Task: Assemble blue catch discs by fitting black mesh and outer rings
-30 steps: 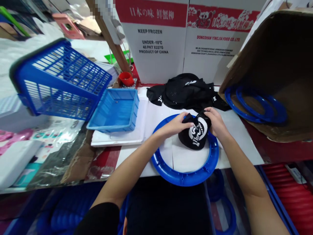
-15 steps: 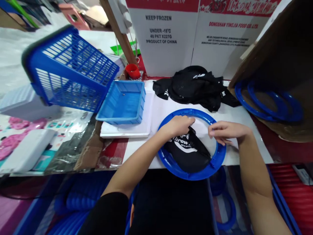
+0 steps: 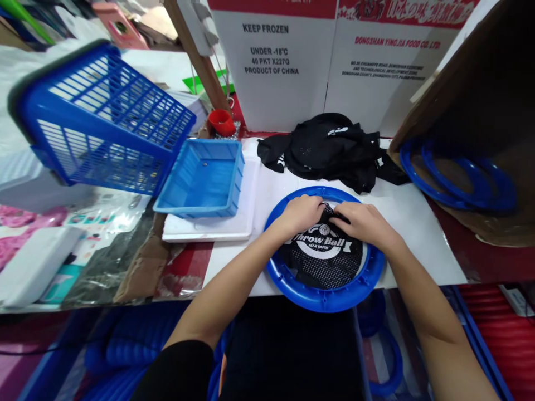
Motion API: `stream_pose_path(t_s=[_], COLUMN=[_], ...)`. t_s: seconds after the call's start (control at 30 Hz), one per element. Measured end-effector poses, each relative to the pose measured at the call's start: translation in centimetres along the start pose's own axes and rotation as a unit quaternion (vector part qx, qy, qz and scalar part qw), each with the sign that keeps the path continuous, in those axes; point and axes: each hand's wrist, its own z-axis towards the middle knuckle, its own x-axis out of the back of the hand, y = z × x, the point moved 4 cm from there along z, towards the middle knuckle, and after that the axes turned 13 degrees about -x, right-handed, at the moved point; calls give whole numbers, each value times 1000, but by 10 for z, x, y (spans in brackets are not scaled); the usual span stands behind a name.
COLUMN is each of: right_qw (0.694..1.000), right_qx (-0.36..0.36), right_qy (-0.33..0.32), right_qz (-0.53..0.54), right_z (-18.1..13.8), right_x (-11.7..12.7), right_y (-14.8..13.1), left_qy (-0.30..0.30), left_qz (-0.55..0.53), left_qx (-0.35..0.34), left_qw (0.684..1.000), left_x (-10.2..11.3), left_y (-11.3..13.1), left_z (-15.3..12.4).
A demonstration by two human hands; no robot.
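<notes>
A blue plastic ring (image 3: 321, 301) lies at the table's front edge. Inside it is a round black mesh cloth (image 3: 324, 270) printed "Throw Ball", mostly spread out. My left hand (image 3: 304, 213) pinches the upper edge of this mesh cloth, its wrist over the ring's left side. Just to the right, my right hand (image 3: 361, 221) has its thumb and fingers closed on the same edge. A white gap shows between cloth and ring at the right. More black mesh cloths (image 3: 330, 147) lie in a heap behind the ring.
At left, a light blue tray (image 3: 200, 178) sits on a white slab beside a tilted blue basket (image 3: 104, 128). White cartons (image 3: 284, 94) stand behind. An open brown box at right holds blue rings (image 3: 453, 192). A red cup (image 3: 222, 122) stands near the wooden post.
My right hand has moved left from the ring's right side onto the mesh cloth. The cloth, folded over before, is now opened out with its print facing up.
</notes>
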Motion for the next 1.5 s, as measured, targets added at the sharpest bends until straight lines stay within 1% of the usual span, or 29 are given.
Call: stream_pose_path(t_s=[0.1, 0.23, 0.3, 0.4, 0.53, 0.6, 0.67, 0.7, 0.77, 0.8, 0.83, 0.87, 0.9, 0.93, 0.97, 1.0, 1.03, 1.1, 1.2, 1.27, 1.33, 1.37, 1.43, 1.5], right_qw=[1000, 998, 997, 996, 997, 997, 998, 997, 989, 983, 980, 979, 981, 983, 985, 986, 987, 989, 993, 997, 998, 998, 997, 997], right_qx=[-14, -22, -28, -37, -60, -67, -62, -62, -80, -95, -106, -107, -100, -88, -75, -66, -59, -52, -39, -30, -22, -19, -15, -15], right_qy=[22, 53, 68, 79, 50, 18, -26, -49, -88, -92, -81, -56, -23, 14, 45, 66, 76, 76, 65, 61, 60, 60, 62, 58], right_qz=[-3, 9, 9, 3, -17, -26, -6, 20, 91, 124, 148, 163, 166, 160, 149, 139, 131, 118, 86, 48, 7, -10, -32, -44], right_z=[1, 4, 8, 16, 17, 11, 3, 0, -4, -4, -3, -2, 0, 1, 3, 4, 6, 8, 10, 10, 11, 11, 11, 12], right_x=[-2, -4, -6, -7, -2, 4, 11, 13, 17, 19, 20, 22, 23, 24, 23, 22, 20, 15, 9, 6, 3, 2, 1, -1], right_y=[2, 9, 13, 18, 26, 33, 42, 48, 59, 63, 67, 68, 68, 67, 64, 61, 58, 53, 47, 44, 42, 41, 39, 37], left_qy=[-4, -21, -15, 11, 47, 50, 39, 38, 56, 66, 63, 39, -10, -72, -134, -183, -213, -234, -238, -229, -195, -170, -112, -77], left_qz=[34, 46, 26, -28, -65, -96, -122, -116, -48, 3, 49, 76, 84, 80, 77, 79, 87, 93, 50, 35, 49, 61, 82, 76], left_qx=[11, 0, -4, -4, 13, -1, -21, -28, -45, -69, -107, -152, -200, -240, -267, -280, -287, -303, -325, -322, -289, -259, -172, -89], left_qw=[999, 999, 1000, 1000, 997, 994, 992, 992, 996, 995, 991, 985, 976, 965, 951, 939, 930, 919, 914, 918, 936, 949, 975, 990], left_x=[2, 3, 1, -6, -13, -14, -14, -13, -6, -2, 0, 0, -3, -8, -14, -21, -26, -36, -46, -49, -50, -48, -42, -35], left_y=[0, -2, -3, -1, 7, 14, 23, 28, 37, 44, 51, 59, 67, 73, 78, 82, 84, 88, 95, 98, 97, 95, 86, 73], left_z=[-2, -3, -1, 3, 4, 2, -1, -3, -9, -13, -17, -21, -26, -32, -38, -43, -47, -51, -50, -48, -45, -43, -38, -33])
